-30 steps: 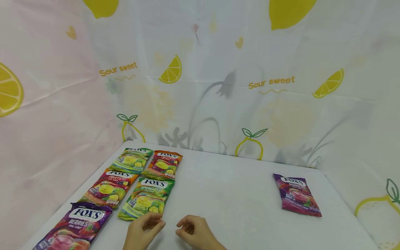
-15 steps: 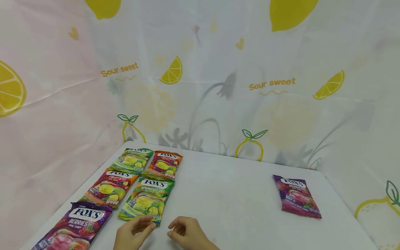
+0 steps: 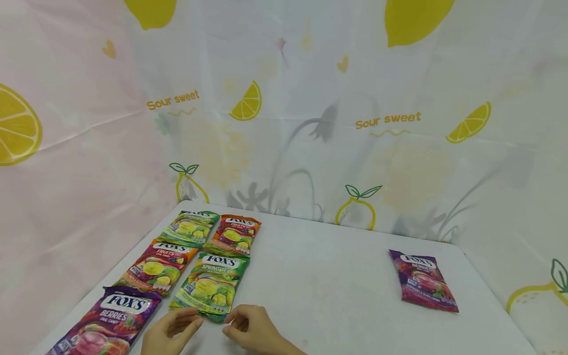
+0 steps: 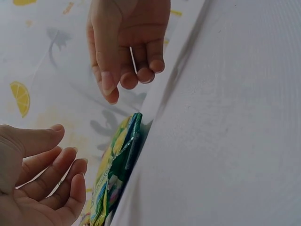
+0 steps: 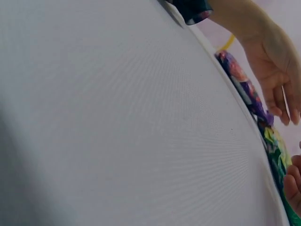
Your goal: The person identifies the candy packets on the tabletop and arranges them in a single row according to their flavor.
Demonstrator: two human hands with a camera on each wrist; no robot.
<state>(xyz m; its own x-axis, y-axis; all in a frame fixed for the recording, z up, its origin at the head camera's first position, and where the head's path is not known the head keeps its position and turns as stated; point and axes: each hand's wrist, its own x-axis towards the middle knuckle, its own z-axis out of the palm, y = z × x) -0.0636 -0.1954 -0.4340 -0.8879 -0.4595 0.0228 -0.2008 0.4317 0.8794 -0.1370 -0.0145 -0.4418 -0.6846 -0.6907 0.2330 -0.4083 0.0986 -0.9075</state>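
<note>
My left hand (image 3: 170, 333) hovers at the front of the table with fingers loosely bent and nothing in them. Beside it, my right hand (image 3: 255, 330) is also loosely curled around nothing. Just beyond both lies a green Spring Tea candy bag (image 3: 213, 286); the left wrist view shows both hands apart from it. Left of the left hand is a purple Berries candy bag (image 3: 106, 320), cut off by the frame's bottom. Behind these lie two orange Fruits bags, one at the left (image 3: 155, 266) and one farther back (image 3: 233, 234), plus another green candy bag (image 3: 190, 228).
A second purple Berries bag (image 3: 423, 281) lies alone on the right side of the white table (image 3: 328, 276). A lemon-printed cloth (image 3: 284, 98) stands around the table's back and sides. A dark sleeve (image 5: 193, 9) shows in the right wrist view.
Both hands have drifted left together along the front of the table, fingers still loosely bent. The candy bags have stayed where they were; the head view has shifted slightly.
</note>
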